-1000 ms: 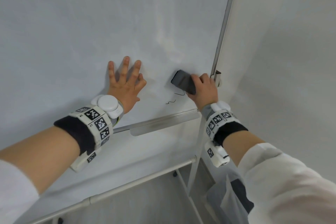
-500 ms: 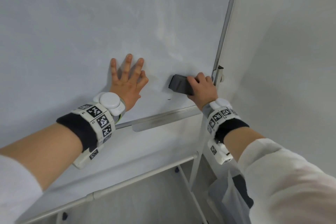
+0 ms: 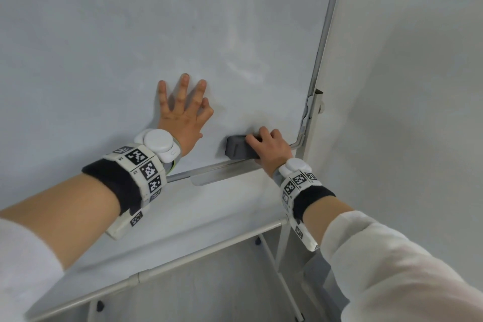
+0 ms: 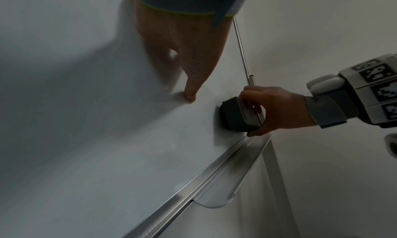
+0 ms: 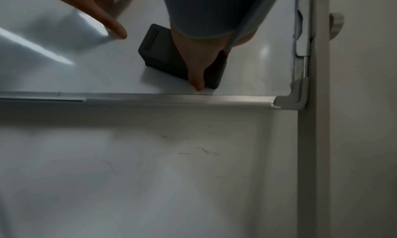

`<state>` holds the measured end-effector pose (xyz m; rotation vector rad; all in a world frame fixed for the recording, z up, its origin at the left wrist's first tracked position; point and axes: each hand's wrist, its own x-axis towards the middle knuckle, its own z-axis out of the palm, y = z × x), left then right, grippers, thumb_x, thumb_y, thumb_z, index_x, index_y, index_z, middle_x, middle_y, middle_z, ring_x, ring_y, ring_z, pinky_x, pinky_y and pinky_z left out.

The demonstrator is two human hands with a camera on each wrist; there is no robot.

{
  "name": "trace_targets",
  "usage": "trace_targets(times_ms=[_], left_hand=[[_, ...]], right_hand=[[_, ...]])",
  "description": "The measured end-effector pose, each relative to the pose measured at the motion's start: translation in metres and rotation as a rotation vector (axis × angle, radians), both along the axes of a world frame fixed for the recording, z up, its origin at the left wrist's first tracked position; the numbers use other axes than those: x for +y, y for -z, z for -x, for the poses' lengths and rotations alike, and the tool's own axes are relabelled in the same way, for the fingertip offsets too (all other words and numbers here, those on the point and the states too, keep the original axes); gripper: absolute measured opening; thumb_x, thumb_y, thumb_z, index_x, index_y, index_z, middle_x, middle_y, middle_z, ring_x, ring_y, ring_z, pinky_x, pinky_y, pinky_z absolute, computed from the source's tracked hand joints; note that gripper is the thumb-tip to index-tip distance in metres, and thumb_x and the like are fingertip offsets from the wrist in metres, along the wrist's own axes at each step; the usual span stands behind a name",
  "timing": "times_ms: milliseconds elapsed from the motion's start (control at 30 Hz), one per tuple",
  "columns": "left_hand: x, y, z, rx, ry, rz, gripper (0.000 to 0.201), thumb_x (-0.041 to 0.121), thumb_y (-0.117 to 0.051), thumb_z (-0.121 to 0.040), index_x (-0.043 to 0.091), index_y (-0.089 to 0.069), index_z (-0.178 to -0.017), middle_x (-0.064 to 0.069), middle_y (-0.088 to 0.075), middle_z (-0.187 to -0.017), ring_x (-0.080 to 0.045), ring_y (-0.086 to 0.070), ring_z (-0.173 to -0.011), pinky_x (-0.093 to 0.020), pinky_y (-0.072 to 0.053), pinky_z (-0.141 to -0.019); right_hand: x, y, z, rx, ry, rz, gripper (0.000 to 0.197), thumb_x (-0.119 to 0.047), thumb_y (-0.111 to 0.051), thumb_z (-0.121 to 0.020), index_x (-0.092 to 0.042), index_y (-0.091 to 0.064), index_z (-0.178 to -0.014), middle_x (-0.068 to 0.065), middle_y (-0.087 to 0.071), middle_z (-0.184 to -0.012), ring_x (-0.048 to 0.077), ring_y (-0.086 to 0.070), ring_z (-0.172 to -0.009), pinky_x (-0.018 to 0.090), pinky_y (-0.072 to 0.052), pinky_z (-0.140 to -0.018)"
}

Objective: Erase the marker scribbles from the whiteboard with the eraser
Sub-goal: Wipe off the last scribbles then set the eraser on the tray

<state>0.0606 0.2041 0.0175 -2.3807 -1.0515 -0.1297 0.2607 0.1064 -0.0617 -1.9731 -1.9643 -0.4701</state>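
The whiteboard (image 3: pixel 130 34) fills the head view, and no marker scribble shows on it. My right hand (image 3: pixel 270 145) grips the dark grey eraser (image 3: pixel 236 149) and presses it flat on the board near the bottom right corner, just above the frame's lower edge. In the right wrist view the eraser (image 5: pixel 163 54) lies under my thumb, a little above the metal rail. The left wrist view shows the eraser (image 4: pixel 234 116) held from the right. My left hand (image 3: pixel 183 112) rests flat on the board with fingers spread, left of the eraser.
A metal tray rail (image 3: pixel 217 174) runs along the board's bottom edge. The board's right frame (image 3: pixel 321 47) and stand post (image 5: pixel 318 139) are close to my right hand. A lower panel (image 5: pixel 150 173) with faint marks sits below the rail. A white wall (image 3: pixel 418 86) is on the right.
My right hand has dragged the eraser down and slightly right over the black scribble, which no longer shows. My left hand has stayed pressed on the board.
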Motion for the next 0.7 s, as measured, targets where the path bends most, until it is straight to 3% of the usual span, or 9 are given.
trace_targets(times_ms=[167, 333, 467, 600, 700], left_hand=[[0.001, 0.001, 0.002, -0.001, 0.02, -0.026, 0.084, 0.042, -0.075, -0.069, 0.011, -0.016, -0.121, -0.011, 0.013, -0.147, -0.039, 0.046, -0.123, -0.068, 0.011, -0.096], [0.006, 0.003, 0.005, 0.006, 0.063, -0.088, 0.093, 0.043, -0.083, -0.057, 0.011, -0.024, -0.121, -0.011, 0.003, -0.148, -0.037, 0.043, -0.126, -0.068, 0.005, -0.098], [0.009, 0.004, 0.006, 0.004, 0.079, -0.108, 0.095, 0.039, -0.087, -0.05, 0.011, -0.027, -0.119, -0.01, -0.004, -0.148, -0.039, 0.034, -0.132, -0.07, 0.008, -0.098], [0.013, 0.005, 0.008, -0.015, 0.109, -0.117, 0.097, 0.036, -0.087, -0.05, 0.012, -0.026, -0.122, -0.007, -0.003, -0.15, -0.033, 0.037, -0.131, -0.06, 0.027, -0.099], [0.015, 0.004, 0.014, -0.012, 0.134, -0.152, 0.105, 0.04, -0.087, -0.048, 0.015, -0.025, -0.129, -0.006, -0.004, -0.151, -0.031, 0.033, -0.134, -0.057, 0.023, -0.103]], right_hand=[[0.0, -0.007, -0.017, -0.037, -0.017, -0.021, 0.066, -0.001, -0.086, -0.043, -0.014, -0.052, -0.098, 0.014, -0.054, -0.086, 0.033, -0.048, -0.063, 0.025, -0.035, -0.039], [-0.004, -0.006, -0.024, -0.056, 0.069, 0.031, 0.057, -0.002, -0.088, -0.042, -0.01, -0.061, -0.092, 0.013, -0.053, -0.083, 0.031, -0.047, -0.062, 0.023, -0.033, -0.04], [0.005, -0.004, -0.001, -0.046, 0.019, -0.001, 0.062, -0.003, -0.087, -0.04, -0.012, -0.057, -0.094, 0.012, -0.053, -0.083, 0.03, -0.046, -0.061, 0.023, -0.033, -0.039], [0.014, -0.006, 0.031, -0.075, -0.032, 0.006, 0.058, -0.004, -0.086, -0.04, -0.014, -0.062, -0.092, 0.01, -0.055, -0.08, 0.028, -0.047, -0.059, 0.02, -0.028, -0.041], [0.012, -0.012, 0.022, -0.081, -0.05, -0.018, 0.056, -0.001, -0.085, -0.043, -0.012, -0.062, -0.093, 0.013, -0.055, -0.081, 0.03, -0.048, -0.06, 0.021, -0.031, -0.041]])
